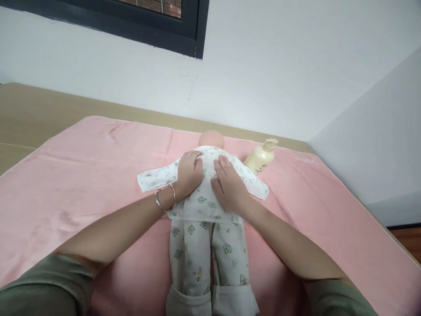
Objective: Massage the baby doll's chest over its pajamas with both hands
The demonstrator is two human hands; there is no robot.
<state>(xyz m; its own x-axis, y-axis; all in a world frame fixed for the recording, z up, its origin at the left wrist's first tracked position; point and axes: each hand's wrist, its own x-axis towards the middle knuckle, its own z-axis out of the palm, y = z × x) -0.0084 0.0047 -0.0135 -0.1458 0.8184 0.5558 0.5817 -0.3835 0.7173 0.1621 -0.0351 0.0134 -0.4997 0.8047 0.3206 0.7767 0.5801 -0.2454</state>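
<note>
A white wall is rising behind a wooden surface; a pink blanket is covering most of the latter. On it, btwn the person's arms, a doll is lying w/ its head toward the wall, wearing a white patterned top & matching pants, cuffs turned up. R hand is resting flat on the top, fingers pressed together, thumb slightly apart; L hand is lying opposite, fingers close together, not visibly pinching anything. A pump bottle is sitting just beside the R-side sleeve. A silver bangle is circling the L wrist.
</note>
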